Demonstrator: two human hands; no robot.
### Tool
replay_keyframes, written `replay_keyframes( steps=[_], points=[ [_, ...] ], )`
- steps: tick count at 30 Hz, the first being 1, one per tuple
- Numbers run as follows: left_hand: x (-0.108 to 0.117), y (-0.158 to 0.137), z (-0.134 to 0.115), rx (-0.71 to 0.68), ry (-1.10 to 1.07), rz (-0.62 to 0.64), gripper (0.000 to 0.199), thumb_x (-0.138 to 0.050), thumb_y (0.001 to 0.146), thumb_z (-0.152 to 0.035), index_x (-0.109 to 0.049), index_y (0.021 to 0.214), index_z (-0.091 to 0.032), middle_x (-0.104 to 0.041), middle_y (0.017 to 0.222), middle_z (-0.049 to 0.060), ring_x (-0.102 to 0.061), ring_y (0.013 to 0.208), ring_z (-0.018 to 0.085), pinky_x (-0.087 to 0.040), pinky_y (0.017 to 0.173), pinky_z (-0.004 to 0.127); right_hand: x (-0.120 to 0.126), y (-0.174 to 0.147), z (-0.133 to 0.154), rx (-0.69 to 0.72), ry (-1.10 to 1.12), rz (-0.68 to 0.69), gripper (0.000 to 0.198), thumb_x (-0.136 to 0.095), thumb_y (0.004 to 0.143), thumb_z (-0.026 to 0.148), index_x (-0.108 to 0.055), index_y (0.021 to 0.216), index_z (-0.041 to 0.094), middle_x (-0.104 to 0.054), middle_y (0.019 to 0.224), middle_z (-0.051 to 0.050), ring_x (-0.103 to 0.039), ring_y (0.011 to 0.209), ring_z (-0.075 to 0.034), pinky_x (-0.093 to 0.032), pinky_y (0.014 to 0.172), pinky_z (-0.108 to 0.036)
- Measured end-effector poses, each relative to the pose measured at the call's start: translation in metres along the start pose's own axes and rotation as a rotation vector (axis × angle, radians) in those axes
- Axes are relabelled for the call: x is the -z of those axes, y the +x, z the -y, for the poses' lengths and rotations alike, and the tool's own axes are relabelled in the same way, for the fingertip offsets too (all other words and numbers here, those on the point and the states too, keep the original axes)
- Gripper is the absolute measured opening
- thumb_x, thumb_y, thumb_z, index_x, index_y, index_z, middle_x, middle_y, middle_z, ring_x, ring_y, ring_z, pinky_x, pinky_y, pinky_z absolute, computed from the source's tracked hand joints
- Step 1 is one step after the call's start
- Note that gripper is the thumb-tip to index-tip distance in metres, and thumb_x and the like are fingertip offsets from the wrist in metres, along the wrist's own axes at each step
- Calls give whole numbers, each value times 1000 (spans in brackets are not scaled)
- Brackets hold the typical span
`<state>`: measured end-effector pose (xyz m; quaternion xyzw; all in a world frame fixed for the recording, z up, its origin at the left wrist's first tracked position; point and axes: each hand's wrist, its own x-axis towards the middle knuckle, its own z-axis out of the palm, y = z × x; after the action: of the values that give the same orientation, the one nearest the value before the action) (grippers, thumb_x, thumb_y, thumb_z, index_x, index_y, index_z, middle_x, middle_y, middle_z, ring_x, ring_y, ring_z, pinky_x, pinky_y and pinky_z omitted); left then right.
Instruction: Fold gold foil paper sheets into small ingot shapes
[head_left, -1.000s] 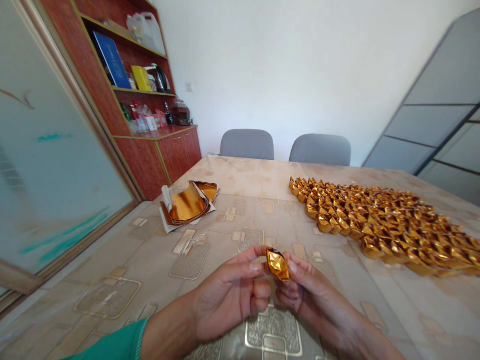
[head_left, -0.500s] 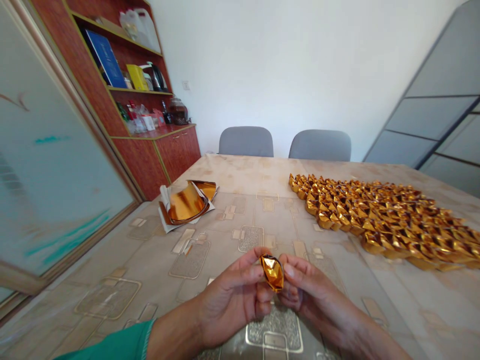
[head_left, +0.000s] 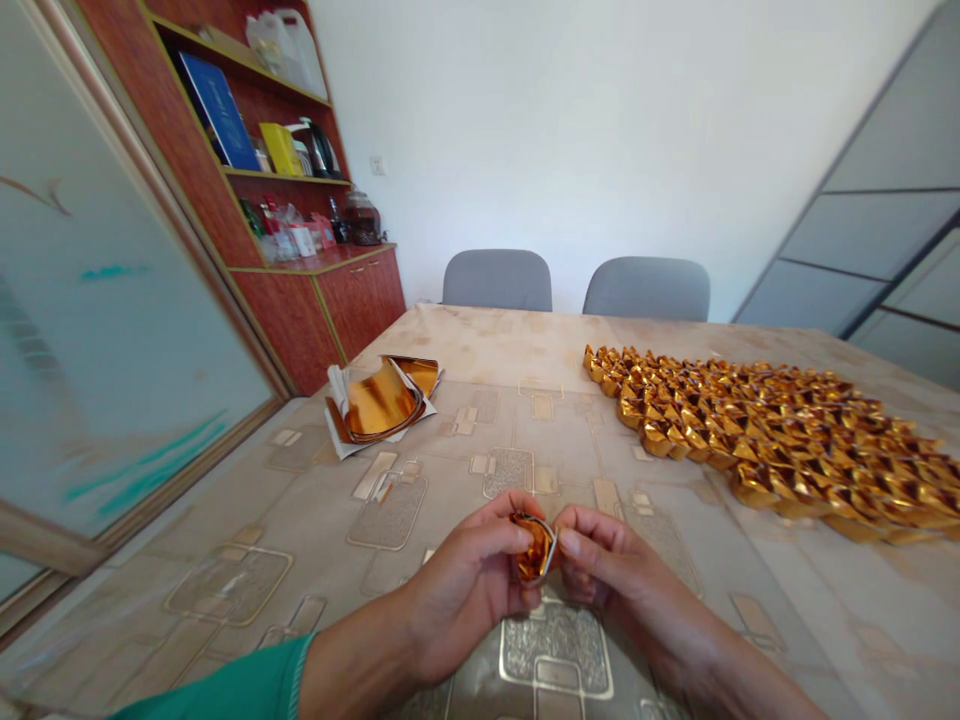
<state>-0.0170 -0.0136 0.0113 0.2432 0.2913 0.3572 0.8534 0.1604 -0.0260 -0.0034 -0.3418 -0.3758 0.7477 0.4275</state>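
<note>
Between my hands, above the near part of the table, is a small folded gold foil paper ingot [head_left: 533,552] with a pale edge along its right side. My left hand [head_left: 472,570] grips it from the left, thumb pressed on the gold face. From the right, my right hand [head_left: 611,560] pinches the pale edge between thumb and forefinger. The ingot's underside is hidden by my fingers. To the right lie several rows of finished-looking gold foil ingots [head_left: 757,430], packed close together. A loose stack of gold foil sheets [head_left: 379,400] with white backing curls at the left.
A patterned cloth under a clear cover lies over the table [head_left: 480,340]. Two grey chairs [head_left: 497,280] stand at its far side. A red-brown shelf unit [head_left: 277,310] with bottles and boxes is at the back left, beside a frosted glass door [head_left: 135,300].
The ingot has turned between my fingers, so its inner side and pale edge now show instead of the pointed gold face. The whole view has shifted slightly.
</note>
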Motion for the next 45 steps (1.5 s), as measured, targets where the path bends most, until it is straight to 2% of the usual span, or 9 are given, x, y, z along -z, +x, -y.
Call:
replay_keyframes(
  steps=[4,9,13,18,27,34,37,40,45],
  points=[
    [2,-1,-6,107,-137,120,40,-75,73,-15,-60,110,-20,-62,91,1,-55,63,7,-42,59,19,2,1,3,0,153,24,31,-80,78,41,-60,77,17,-43,60,6,-28,56,-8,-21,55,-24],
    [1,-1,-7,77,-200,183,30,-76,76,-12,-64,103,-17,-61,86,1,-54,60,5,-41,57,17,2,-1,5,-24,251,67,30,-80,79,39,-60,81,16,-43,60,6,-27,55,-8,-22,56,-23],
    [1,0,-4,81,-216,149,32,-77,74,-14,-63,103,-19,-63,88,1,-54,61,5,-42,58,17,2,-2,7,-50,223,81,30,-79,79,40,-60,80,16,-42,59,6,-27,55,-8,-23,56,-23],
    [-2,-3,-2,-25,-43,112,38,-78,72,-21,-60,105,-20,-62,85,2,-55,64,10,-42,58,22,0,-2,7,-7,95,13,35,-78,78,45,-59,73,17,-43,58,6,-28,55,-9,-22,55,-24],
    [-4,1,1,-162,158,-53,17,-67,77,-20,-56,89,-18,-60,73,1,-54,65,12,-37,56,23,-3,0,2,3,-12,-22,35,-77,78,47,-58,72,18,-42,56,6,-27,54,-10,-19,55,-26],
    [-3,-4,-7,-13,-41,149,41,-81,67,-15,-60,103,-20,-61,85,-1,-51,59,6,-39,59,21,0,0,5,-24,138,69,29,-75,82,41,-59,78,16,-43,60,5,-30,56,-9,-23,56,-24],
    [-3,-5,-6,-71,10,176,43,-82,67,-14,-62,104,-20,-63,88,0,-54,59,6,-39,58,21,1,-1,6,-2,141,63,29,-73,83,41,-59,78,17,-44,60,5,-32,57,-10,-26,57,-24],
    [-5,-4,-2,-154,80,115,40,-82,70,-16,-61,104,-20,-65,89,1,-59,66,10,-43,62,22,0,-2,6,26,98,13,28,-73,84,41,-62,80,16,-47,64,4,-36,59,-10,-29,59,-23],
    [-6,-3,4,-319,139,53,38,-84,69,-19,-58,98,-21,-67,90,1,-63,82,16,-48,75,28,-6,-7,11,114,1,13,22,-75,82,34,-65,96,20,-58,85,0,-47,72,-12,-37,65,-25]
  ],
)
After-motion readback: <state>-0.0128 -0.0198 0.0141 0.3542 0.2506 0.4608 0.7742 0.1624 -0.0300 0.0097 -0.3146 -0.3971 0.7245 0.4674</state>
